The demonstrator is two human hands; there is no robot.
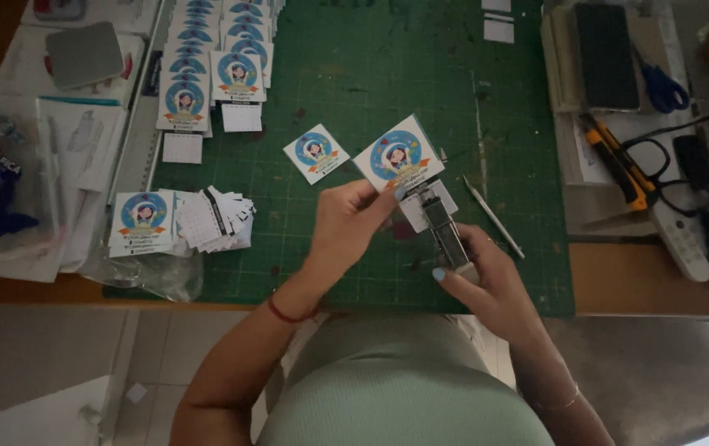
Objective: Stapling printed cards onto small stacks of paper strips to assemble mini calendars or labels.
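Left grip (346, 221) pinches the printed card (398, 155) at mid-frame; right grip (486, 277) is wrapped around the stapler (447, 231), its nose at the card's lower edge over the green cutting mat (453, 74). Looks like the card could skew, or the fingertips (400, 193) so near might get nipped.

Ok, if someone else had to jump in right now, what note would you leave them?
Left hand: pinches a square printed card by its lower edge.
Right hand: grips a small metal stapler, its nose at the card's bottom edge, over a small white pad.
On the green cutting mat: one loose card, rows of finished cards with pads top left, a pile of white pads at left.
Done: many cards. Left: this one, the loose card, the pile.
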